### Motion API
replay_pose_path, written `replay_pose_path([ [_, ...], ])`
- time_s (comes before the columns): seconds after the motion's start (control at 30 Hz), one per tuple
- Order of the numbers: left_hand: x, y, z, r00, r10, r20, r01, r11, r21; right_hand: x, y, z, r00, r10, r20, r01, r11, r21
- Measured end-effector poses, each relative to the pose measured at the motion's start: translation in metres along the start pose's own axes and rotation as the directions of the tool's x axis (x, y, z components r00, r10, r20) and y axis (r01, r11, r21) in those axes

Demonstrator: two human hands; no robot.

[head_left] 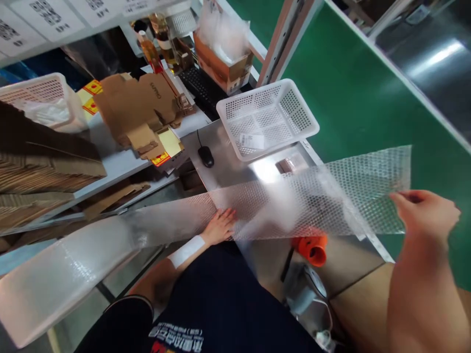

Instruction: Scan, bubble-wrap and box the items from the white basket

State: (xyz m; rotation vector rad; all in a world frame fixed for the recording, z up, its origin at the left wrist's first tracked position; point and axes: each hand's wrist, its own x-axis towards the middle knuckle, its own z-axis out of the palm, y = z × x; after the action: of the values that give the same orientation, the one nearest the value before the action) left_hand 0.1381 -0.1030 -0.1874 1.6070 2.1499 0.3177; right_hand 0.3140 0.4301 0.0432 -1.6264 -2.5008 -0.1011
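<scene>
A long strip of bubble wrap point(253, 211) stretches from a large roll point(73, 269) at the left across the metal table point(221, 142). Near the strip's middle, my left hand point(220, 226) lies flat on it with the fingers spread. At the far right, my right hand point(427, 211) pinches the free end, which hangs out past the table edge. A small flat packet point(290, 164), partly brown, rests on the table just beyond the strip.
A white plastic basket point(272, 117) with a label inside stands behind the strip. Left of it are a black mouse point(206, 156), a keyboard point(202, 88) and flattened cardboard point(138, 103). An orange tape dispenser point(312, 249) sits below the strip, near my body.
</scene>
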Motion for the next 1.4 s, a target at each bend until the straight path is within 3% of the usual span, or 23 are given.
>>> replay_pose_path([
  [0.07,0.006,-0.003,-0.002,0.999,-0.028,0.016,0.029,0.999,-0.029,-0.002,-0.016,-0.017,0.998,0.063,-0.026,-0.065,0.994,-0.086],
  [0.13,0.018,-0.003,-0.004,0.999,-0.044,0.026,0.045,0.997,-0.057,-0.031,-0.054,-0.021,0.999,0.038,-0.024,-0.041,0.989,-0.139],
  [0.2,0.03,0.001,-0.005,0.998,-0.051,0.029,0.053,0.996,-0.077,-0.083,-0.104,-0.012,0.985,-0.081,0.154,0.1,0.988,-0.121],
  [0.23,0.036,0.003,-0.005,0.998,-0.049,0.029,0.051,0.995,-0.084,-0.114,-0.129,-0.003,0.948,-0.12,0.296,0.155,0.983,-0.097],
  [0.33,0.045,0.007,-0.002,0.999,-0.048,0.0,0.048,0.994,-0.102,-0.204,-0.198,0.036,0.741,-0.272,0.614,0.269,0.958,0.1],
  [0.4,0.047,0.006,0.003,0.999,-0.04,-0.035,0.035,0.991,-0.128,-0.247,-0.23,0.064,0.656,-0.318,0.684,0.294,0.943,0.156],
  [0.47,0.046,0.002,0.01,0.996,-0.025,-0.085,0.009,0.983,-0.182,-0.271,-0.249,0.088,0.613,-0.355,0.706,0.319,0.929,0.19],
  [0.57,0.043,-0.007,0.023,0.971,-0.062,-0.229,-0.013,0.95,-0.311,-0.28,-0.257,0.111,0.584,-0.377,0.719,0.345,0.917,0.201],
  [0.67,0.04,-0.015,0.034,0.908,-0.172,-0.382,-0.007,0.906,-0.424,-0.28,-0.254,0.118,0.561,-0.389,0.731,0.373,0.907,0.196],
  [0.73,0.039,-0.016,0.037,0.886,-0.197,-0.421,-0.014,0.894,-0.448,-0.282,-0.251,0.119,0.553,-0.401,0.73,0.39,0.899,0.199],
  [0.87,0.039,-0.014,0.037,0.896,-0.206,-0.394,0.019,0.904,-0.428,-0.292,-0.253,0.12,0.556,-0.417,0.72,0.397,0.893,0.211],
  [1.07,0.041,-0.01,0.026,0.945,-0.236,-0.225,0.145,0.923,-0.357,-0.3,-0.26,0.126,0.562,-0.443,0.699,0.381,0.888,0.257],
  [1.23,0.043,-0.016,-0.007,0.938,-0.273,-0.215,0.189,0.919,-0.346,-0.302,-0.262,0.124,0.574,-0.43,0.697,0.335,0.9,0.279],
  [1.4,0.063,-0.076,-0.075,0.937,-0.299,-0.183,0.26,0.943,-0.206,-0.311,-0.263,0.126,0.609,-0.417,0.675,0.291,0.909,0.298],
])
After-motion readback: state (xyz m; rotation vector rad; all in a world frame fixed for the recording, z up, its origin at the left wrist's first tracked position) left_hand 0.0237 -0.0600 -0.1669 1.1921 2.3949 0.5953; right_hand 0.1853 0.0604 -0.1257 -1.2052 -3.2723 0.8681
